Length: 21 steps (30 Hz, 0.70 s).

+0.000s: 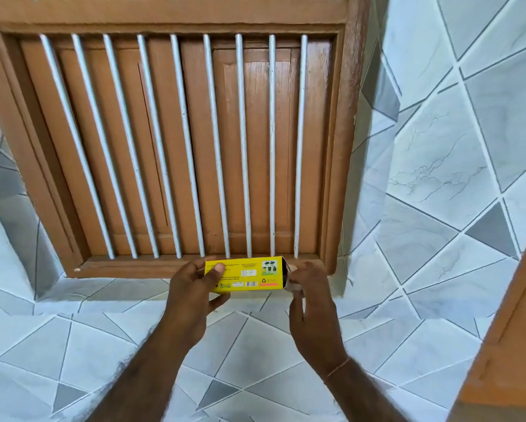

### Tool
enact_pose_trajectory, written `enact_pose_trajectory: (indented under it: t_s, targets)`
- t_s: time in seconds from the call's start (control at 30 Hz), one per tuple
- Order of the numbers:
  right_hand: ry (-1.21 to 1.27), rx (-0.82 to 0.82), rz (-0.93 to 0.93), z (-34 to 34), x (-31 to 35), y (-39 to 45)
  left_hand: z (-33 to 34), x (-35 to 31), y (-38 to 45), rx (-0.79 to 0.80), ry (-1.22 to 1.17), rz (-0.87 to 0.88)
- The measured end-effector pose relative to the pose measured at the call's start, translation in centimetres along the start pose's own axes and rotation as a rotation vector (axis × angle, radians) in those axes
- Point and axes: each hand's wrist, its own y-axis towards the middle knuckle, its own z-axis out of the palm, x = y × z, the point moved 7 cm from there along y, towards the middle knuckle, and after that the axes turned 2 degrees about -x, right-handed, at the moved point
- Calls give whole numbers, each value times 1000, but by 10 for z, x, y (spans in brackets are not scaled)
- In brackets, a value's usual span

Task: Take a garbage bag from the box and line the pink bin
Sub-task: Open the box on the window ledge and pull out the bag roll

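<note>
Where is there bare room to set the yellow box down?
The wooden sill left of the left hand looks bare, up to the frame's left corner. The middle is crowded: yellow box and right hand at its open end. No other ledge shows.

Both forearms reach up from the bottom edge toward the lower centre of the frame. The left hand point(194, 287) is curled in a grip, thumb on top. The right hand point(312, 300) has fingers bent inward, pinching; a thin thread circles its wrist.
</note>
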Motion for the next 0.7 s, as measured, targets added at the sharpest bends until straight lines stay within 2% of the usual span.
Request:
enact_pose_trajectory:
  t_s: [0.23,0.37,0.57,0.7]
  targets:
    - [28,72,39,7,19,6,-14,-5,4,21,-32,-27]
    - [80,-1,43,-2,21,11,-15,-7,6,12,-27,-18]
    - [79,72,292,1,7,19,-15,-7,11,-29,-48,-11]
    - [90,133,383,9,-6,26,-13,-8,15,-57,-51,0]
